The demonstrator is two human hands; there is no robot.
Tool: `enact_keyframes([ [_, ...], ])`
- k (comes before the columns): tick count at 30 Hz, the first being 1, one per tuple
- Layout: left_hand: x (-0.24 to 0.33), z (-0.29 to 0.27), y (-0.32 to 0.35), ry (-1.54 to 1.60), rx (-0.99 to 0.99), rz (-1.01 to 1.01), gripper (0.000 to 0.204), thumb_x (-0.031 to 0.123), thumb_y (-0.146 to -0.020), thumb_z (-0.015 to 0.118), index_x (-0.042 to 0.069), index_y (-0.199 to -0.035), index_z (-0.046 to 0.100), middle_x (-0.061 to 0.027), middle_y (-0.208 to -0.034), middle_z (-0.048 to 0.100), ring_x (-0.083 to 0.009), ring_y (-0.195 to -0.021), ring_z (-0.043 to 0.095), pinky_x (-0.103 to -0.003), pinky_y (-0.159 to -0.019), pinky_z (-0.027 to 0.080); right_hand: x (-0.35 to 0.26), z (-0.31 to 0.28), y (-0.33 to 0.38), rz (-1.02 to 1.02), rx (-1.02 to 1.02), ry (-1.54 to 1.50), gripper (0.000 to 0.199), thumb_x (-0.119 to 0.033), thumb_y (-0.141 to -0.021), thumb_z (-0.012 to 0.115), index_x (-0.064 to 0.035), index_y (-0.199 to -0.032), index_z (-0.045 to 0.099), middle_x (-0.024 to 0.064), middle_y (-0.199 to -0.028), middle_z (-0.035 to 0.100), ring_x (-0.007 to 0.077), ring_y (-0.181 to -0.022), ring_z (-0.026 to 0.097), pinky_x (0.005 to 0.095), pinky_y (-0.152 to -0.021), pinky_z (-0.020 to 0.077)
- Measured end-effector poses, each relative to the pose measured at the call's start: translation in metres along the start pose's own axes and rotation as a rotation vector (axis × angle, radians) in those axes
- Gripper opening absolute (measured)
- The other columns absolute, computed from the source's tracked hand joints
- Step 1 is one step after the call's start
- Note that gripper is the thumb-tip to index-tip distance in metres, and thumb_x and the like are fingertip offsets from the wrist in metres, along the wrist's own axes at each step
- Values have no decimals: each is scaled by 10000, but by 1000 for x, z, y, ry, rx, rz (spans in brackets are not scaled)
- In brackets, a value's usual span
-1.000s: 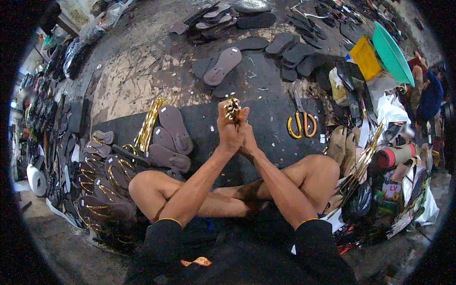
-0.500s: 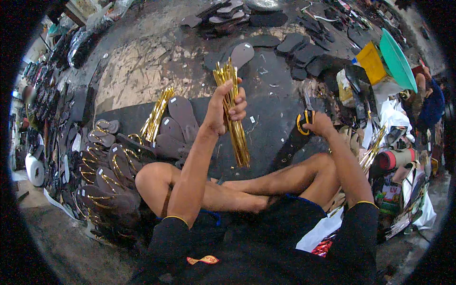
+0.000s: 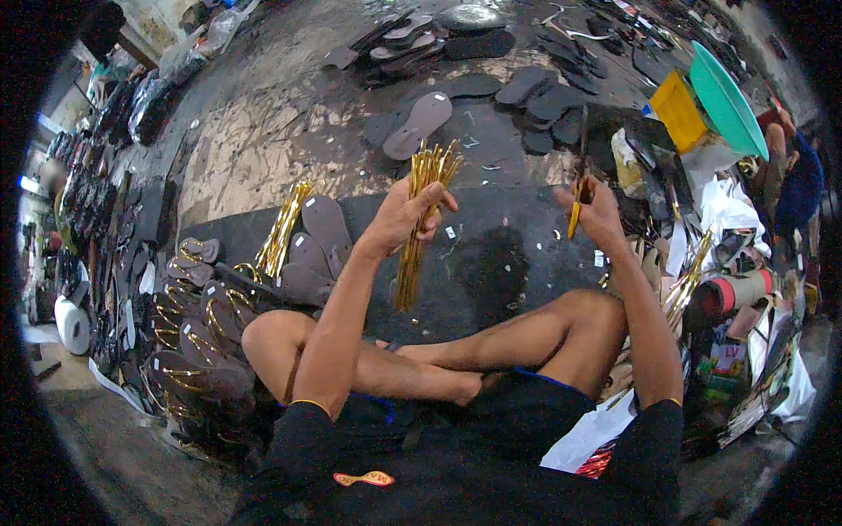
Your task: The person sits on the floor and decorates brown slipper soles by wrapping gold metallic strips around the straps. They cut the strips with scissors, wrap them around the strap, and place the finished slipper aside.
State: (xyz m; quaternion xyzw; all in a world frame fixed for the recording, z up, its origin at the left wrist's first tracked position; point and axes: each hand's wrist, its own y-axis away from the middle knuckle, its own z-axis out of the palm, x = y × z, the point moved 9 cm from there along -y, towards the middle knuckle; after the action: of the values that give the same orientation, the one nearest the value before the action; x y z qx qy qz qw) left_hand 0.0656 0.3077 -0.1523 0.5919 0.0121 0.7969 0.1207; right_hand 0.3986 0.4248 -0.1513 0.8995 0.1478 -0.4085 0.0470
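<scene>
- A bundle of gold strips [image 3: 408,276] is held in the middle of the frame by the left hand [image 3: 403,216]; the fingers are closed around it, and it is kept nearly upright, with the strips spread out at the top.
- The scissors [image 3: 574,219] with yellow handles are gripped by the right hand [image 3: 600,212], right of the centre; the blades are pointed to the upper edge of the frame.
- The two hands are well apart from each other.
- Below them, a dark mat [image 3: 500,272] is seen on the floor.
- At the left of the centre, a second gold bundle [image 3: 282,232] is laid just beside some brown soles [image 3: 326,230].
- At the lower left, sandals [image 3: 210,379] with gold straps are gathered.
- In the upper middle, a single brown sole [image 3: 417,127] is placed over darker ones.
- At the upper right, a green basin [image 3: 726,98] is tilted beside a yellow object [image 3: 679,110].
</scene>
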Motion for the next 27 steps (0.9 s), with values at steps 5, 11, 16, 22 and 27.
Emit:
enact_keyframes([
  [5,0,45,-27,-81,-114,-43,435,394,-1112,588,3,-1302,602,-74,-952,669,-48,-601,519,-218,-463,437,16,-11,42,240,-217,-190,536,-551,-992,715,-25,-1052,630,69,-838,643,159,-786,644,342,-683,530],
  [11,-14,94,-75,-202,-213,-152,375,401,-1092,623,44,-1201,653,-31,-871,680,-42,-568,542,-223,-458,445,-10,7,62,169,-497,112,789,-754,-925,657,23,-1061,629,143,-908,655,256,-829,609,432,-742,503],
  [16,-46,131,-107,-260,-296,-286,325,381,-1072,660,69,-1161,651,-26,-877,692,-40,-571,545,-223,-458,444,4,1,66,181,-363,-45,838,-780,-911,656,40,-1080,626,159,-923,653,253,-860,603,433,-757,506],
  [22,-81,172,-124,-253,-459,-354,385,470,-1057,652,85,-1066,664,19,-780,650,-39,-516,486,-231,-434,406,29,-11,75,312,-358,-27,919,-828,-868,665,66,-1078,624,187,-919,685,270,-883,657,443,-771,528],
  [27,-101,182,-145,-219,-467,-463,306,415,-1071,642,110,-1094,627,20,-838,653,-30,-546,482,-221,-439,413,49,-24,75,365,-417,89,973,-878,-867,599,74,-1065,630,220,-918,693,325,-890,683,471,-788,527],
])
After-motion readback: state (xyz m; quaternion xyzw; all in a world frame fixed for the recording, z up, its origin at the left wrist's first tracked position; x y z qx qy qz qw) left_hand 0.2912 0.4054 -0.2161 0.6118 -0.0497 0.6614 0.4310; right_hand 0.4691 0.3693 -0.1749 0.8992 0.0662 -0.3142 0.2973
